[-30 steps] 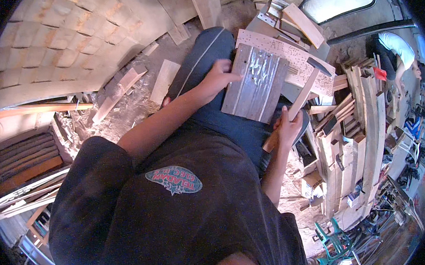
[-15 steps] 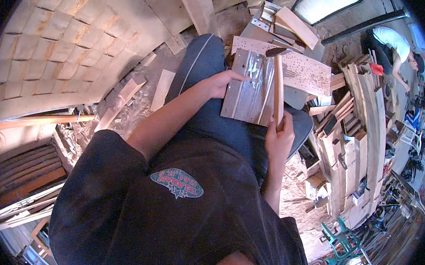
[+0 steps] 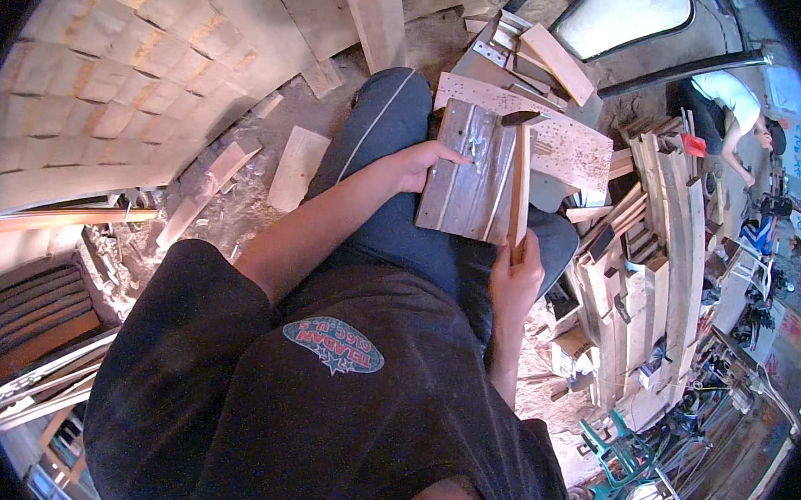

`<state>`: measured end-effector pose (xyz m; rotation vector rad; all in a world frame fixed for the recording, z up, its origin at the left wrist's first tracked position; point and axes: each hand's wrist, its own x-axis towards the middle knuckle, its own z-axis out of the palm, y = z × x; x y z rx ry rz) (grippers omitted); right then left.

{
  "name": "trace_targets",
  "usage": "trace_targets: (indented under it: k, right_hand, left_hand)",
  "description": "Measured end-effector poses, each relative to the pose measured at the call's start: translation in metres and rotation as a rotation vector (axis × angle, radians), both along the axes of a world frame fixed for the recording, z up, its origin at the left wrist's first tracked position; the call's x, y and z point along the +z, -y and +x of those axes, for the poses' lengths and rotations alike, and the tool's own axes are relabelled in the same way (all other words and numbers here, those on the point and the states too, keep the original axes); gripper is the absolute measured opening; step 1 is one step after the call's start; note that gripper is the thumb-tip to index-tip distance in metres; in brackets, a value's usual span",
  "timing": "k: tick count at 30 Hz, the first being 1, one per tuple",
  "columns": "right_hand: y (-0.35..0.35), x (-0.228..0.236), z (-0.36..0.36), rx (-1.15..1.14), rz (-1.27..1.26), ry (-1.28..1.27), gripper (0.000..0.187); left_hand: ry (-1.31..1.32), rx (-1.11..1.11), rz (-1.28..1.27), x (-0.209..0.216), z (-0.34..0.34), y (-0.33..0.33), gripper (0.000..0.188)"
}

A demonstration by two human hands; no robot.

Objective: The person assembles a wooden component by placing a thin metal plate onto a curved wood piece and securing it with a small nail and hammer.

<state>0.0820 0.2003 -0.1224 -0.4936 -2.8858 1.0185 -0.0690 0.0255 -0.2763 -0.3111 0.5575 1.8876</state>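
My left hand [image 3: 421,165] grips the left edge of a flat brown wooden panel [image 3: 460,195], a finger lying on its upper face. The panel rests over my legs and has a shiny patch near its middle. In my right hand [image 3: 517,277] is a hammer, its pale wooden handle [image 3: 520,181] held near the lower end. The dark hammer head [image 3: 523,118] is at the panel's upper right corner; whether it touches the wood I cannot tell. Beyond the panel lies a light board with many small holes [image 3: 589,150].
Offcuts and a metal bracket [image 3: 491,52] lie past the holed board. Stacked planks [image 3: 650,298] stand at my right, near a green plastic frame [image 3: 616,449]. A tiled wooden surface [image 3: 120,93] rises at the left. Another person [image 3: 734,106] bends down at the far right.
The hammer and my right hand have come slightly toward me, down along the panel's right side. My left hand keeps its grip. The whole view has shifted a little.
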Motion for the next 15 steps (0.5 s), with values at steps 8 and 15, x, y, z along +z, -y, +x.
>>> trace_targets:
  k: [8, 15]
  right_hand:
    - [0.013, 0.004, -0.003, -0.001, 0.040, 0.057, 0.022]
    - [0.029, 0.013, -0.004, -0.128, -0.064, -0.132, 0.018]
  left_hand:
    - [-0.029, 0.009, -0.056, 0.012, 0.001, 0.000, 0.046]
    - [-0.056, 0.022, -0.067, 0.017, 0.002, 0.001, 0.044]
